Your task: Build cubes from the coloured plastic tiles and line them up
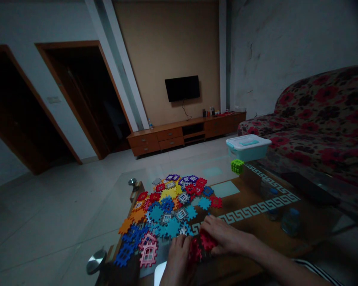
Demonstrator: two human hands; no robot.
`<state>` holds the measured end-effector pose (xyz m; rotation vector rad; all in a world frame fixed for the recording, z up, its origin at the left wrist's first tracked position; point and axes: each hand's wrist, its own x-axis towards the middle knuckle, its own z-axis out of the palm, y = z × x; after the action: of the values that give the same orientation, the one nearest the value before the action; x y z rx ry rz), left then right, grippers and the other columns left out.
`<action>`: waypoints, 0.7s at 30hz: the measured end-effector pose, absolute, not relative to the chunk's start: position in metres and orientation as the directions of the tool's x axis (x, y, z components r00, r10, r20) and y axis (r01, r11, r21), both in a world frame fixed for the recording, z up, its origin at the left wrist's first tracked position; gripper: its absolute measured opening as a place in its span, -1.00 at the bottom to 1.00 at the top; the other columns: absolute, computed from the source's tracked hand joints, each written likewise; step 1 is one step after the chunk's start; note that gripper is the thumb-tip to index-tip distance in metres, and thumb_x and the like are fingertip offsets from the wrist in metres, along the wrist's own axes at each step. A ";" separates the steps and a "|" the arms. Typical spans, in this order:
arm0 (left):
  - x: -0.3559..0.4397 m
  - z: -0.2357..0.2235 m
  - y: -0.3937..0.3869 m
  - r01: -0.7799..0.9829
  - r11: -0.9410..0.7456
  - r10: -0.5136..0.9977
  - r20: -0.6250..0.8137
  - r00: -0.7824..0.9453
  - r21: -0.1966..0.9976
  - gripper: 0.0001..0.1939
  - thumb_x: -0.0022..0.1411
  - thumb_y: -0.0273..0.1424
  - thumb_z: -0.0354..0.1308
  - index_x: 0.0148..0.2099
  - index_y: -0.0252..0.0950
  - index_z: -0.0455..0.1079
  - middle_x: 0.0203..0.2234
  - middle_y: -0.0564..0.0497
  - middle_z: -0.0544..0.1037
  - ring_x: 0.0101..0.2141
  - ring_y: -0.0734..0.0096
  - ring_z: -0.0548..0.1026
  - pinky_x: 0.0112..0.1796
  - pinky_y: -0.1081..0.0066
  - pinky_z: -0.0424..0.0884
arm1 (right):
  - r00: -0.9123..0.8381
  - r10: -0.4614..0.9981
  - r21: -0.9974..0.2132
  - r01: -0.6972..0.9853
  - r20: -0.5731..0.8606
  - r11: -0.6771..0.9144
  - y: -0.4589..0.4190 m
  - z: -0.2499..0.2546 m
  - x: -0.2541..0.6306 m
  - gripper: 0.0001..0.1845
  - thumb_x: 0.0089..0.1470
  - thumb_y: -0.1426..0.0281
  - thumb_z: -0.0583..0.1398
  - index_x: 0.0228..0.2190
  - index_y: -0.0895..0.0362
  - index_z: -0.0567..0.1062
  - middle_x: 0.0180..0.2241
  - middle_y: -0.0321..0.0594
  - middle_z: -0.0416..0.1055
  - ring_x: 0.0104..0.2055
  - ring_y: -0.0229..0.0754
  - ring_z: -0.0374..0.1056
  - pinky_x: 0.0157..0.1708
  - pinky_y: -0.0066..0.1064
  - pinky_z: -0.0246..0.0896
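Observation:
My right hand point(219, 234) is closed round a red interlocking plastic piece point(207, 240), low in the view over the glass table. Close by on its left, my left hand point(179, 252) has its fingers curled against another red interlocking piece point(194, 252). The two red pieces are side by side; whether they are joined I cannot tell. Beyond my hands spreads a loose pile of notched pieces, among them a light-blue piece point(172, 227), a blue piece point(167, 204) and an orange piece point(125, 226). A pink window piece point(148, 254) lies left of my left hand.
A green notched cube point(236, 166) stands at the table's far right, near a lidded teal box point(248, 147). Jars point(290, 222) show through the glass at right. Round metal fittings point(96, 261) mark the table's left edge. A flowered sofa point(319, 115) is at right.

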<state>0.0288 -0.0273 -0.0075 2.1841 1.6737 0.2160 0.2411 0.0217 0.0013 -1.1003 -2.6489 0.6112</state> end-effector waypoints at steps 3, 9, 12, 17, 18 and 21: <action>0.033 -0.009 -0.026 0.919 -0.274 0.941 -0.118 0.316 0.283 -0.59 0.17 -0.52 0.01 0.07 -0.25 0.39 0.03 -0.10 0.45 0.03 0.18 0.35 0.06 0.30 0.26 | -0.720 0.692 -0.478 0.594 0.043 0.648 0.024 -0.001 0.242 -0.51 -0.15 0.37 0.36 -0.13 0.11 0.40 -0.10 -0.11 0.31 -0.07 0.00 0.24 -0.12 -0.23 0.20; 0.032 0.001 -0.022 0.941 -0.173 0.971 -0.107 0.212 0.291 -0.61 0.27 -0.52 -0.12 0.06 -0.25 0.39 -0.02 -0.09 0.53 0.02 0.28 0.43 0.01 0.37 0.31 | -0.524 0.832 -0.558 0.642 0.182 0.526 0.061 -0.009 0.258 -0.74 0.08 0.40 0.24 -0.14 0.12 0.46 -0.13 -0.11 0.39 -0.05 -0.06 0.29 -0.04 -0.27 0.17; 0.015 0.008 -0.022 0.872 -0.081 0.985 -0.092 0.143 0.482 -0.68 0.29 -0.44 -0.13 -0.03 -0.25 0.40 -0.18 -0.06 0.60 -0.17 0.33 0.53 -0.15 0.42 0.38 | -0.330 0.929 -0.476 0.798 0.169 0.370 0.085 -0.014 0.274 -0.72 0.06 0.50 0.21 -0.14 0.16 0.48 -0.12 -0.05 0.41 -0.01 -0.02 0.27 -0.01 -0.26 0.14; -0.023 0.011 -0.020 0.829 0.071 0.995 -0.099 -0.019 0.554 -0.77 0.19 -0.52 -0.03 -0.17 -0.25 0.41 -0.23 -0.02 0.62 -0.16 0.32 0.55 -0.17 0.44 0.39 | -0.263 0.961 -0.371 0.887 0.084 0.275 0.101 -0.017 0.286 -0.56 -0.06 0.45 0.29 -0.07 0.10 0.47 -0.11 -0.10 0.45 0.00 0.00 0.29 -0.06 -0.30 0.13; -0.028 0.010 -0.020 0.845 0.085 0.994 -0.102 -0.036 0.529 -0.76 0.21 -0.52 -0.05 -0.18 -0.26 0.42 -0.23 -0.04 0.63 -0.16 0.32 0.55 -0.17 0.44 0.39 | -0.256 0.963 -0.346 0.899 0.080 0.268 0.101 -0.016 0.286 -0.58 -0.05 0.43 0.29 -0.08 0.11 0.48 -0.12 -0.09 0.46 -0.03 0.01 0.30 -0.07 -0.30 0.13; -0.034 0.009 -0.022 0.876 0.066 0.998 -0.047 -0.049 0.477 -0.65 0.30 -0.49 -0.16 -0.06 -0.28 0.43 -0.12 -0.09 0.61 -0.10 0.34 0.54 -0.10 0.42 0.38 | -0.229 0.970 -0.289 0.926 0.078 0.242 0.098 -0.013 0.284 -0.64 -0.03 0.38 0.27 -0.13 0.17 0.49 -0.16 -0.03 0.48 -0.09 0.02 0.33 -0.10 -0.29 0.12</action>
<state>-0.0336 -0.0220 0.0090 1.8691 1.9872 0.4582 0.2840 0.0975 -0.0130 -1.7784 -2.2733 0.2659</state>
